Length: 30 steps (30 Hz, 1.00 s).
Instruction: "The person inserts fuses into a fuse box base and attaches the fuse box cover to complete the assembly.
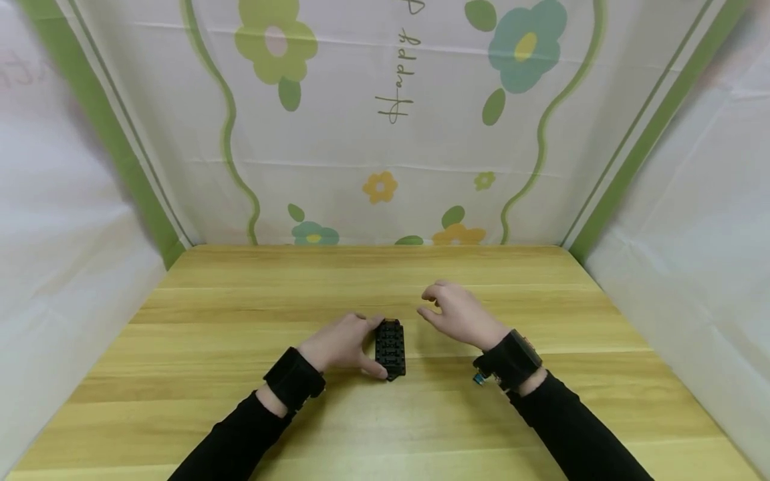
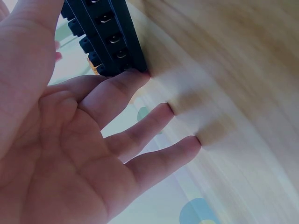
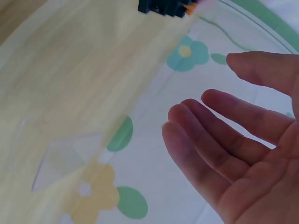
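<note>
A black terminal block [image 1: 391, 349], long and rectangular, stands on the wooden table [image 1: 240, 314] in the middle. Metal glints inside its row of openings in the left wrist view, and an orange bit shows at its far end. My left hand [image 1: 345, 344] grips it lengthwise, thumb at the near end and forefinger at the far end. The other left fingers [image 2: 154, 168] spread loosely, tips at the tabletop. Right of the block, my right hand [image 1: 460, 314] hovers with nothing in it, its fingers [image 3: 187, 149] relaxed and slightly bent.
A white cloth printed with flowers [image 1: 526, 47] hangs behind the table's far edge, with white side walls [image 1: 692, 214] left and right. Both wrists wear black bands [image 1: 514, 361]. In the right wrist view, a faint transparent angular shape [image 3: 67, 158] overlaps the table.
</note>
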Motion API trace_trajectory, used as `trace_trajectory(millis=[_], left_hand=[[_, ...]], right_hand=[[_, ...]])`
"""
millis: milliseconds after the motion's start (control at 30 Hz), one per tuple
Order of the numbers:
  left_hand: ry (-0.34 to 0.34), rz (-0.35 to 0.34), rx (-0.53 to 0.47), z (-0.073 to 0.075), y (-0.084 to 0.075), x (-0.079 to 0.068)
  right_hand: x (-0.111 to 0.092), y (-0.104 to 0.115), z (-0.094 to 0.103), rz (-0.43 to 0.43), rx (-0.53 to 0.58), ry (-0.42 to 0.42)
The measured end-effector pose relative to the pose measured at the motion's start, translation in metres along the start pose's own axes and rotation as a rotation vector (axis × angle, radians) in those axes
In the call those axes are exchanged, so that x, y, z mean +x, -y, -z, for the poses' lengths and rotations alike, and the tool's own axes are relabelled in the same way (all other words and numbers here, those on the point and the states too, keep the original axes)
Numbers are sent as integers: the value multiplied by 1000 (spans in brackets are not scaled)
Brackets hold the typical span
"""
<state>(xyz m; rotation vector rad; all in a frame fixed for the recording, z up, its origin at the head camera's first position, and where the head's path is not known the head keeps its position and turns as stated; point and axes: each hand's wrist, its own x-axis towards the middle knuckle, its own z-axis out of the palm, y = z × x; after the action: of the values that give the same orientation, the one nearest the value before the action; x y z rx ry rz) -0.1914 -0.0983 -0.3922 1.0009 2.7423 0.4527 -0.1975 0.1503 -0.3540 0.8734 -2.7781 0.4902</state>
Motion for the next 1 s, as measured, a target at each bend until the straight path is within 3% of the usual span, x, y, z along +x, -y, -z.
trace_trajectory(millis=[467, 700, 1000], left_hand=[[-4, 14, 0, 0, 3, -3], [-9, 5, 4, 2, -1, -3], [14, 35, 7, 1, -1, -2]], right_hand=[[-24, -22, 15, -49, 43, -6], [-37, -34, 21, -39, 30, -33], [-47, -50, 31, -41, 10, -10]])
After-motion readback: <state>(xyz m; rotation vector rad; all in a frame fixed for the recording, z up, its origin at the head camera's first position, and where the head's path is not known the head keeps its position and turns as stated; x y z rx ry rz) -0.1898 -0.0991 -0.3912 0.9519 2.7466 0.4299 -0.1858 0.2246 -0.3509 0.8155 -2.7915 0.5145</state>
